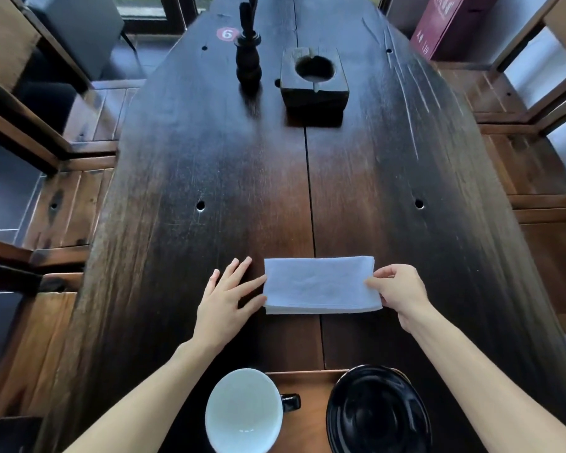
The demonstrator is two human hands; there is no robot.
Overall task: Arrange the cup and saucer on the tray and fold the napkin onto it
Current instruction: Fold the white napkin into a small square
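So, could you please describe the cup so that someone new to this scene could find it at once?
Start at the long dark wooden table and follow it to the near edge, between the person's forearms. The cup stands left of the glossy black saucer. It alone is white inside, with a black handle pointing toward the saucer.

At six o'clock the frame's bottom edge cuts off the cup (244, 410) and the black saucer (378, 411), and both cover most of the tray (303, 384). The right hand's (397, 294) lower fingers hide beneath the napkin (321, 285). At twelve o'clock the dark holder's (248, 57) top is cropped.
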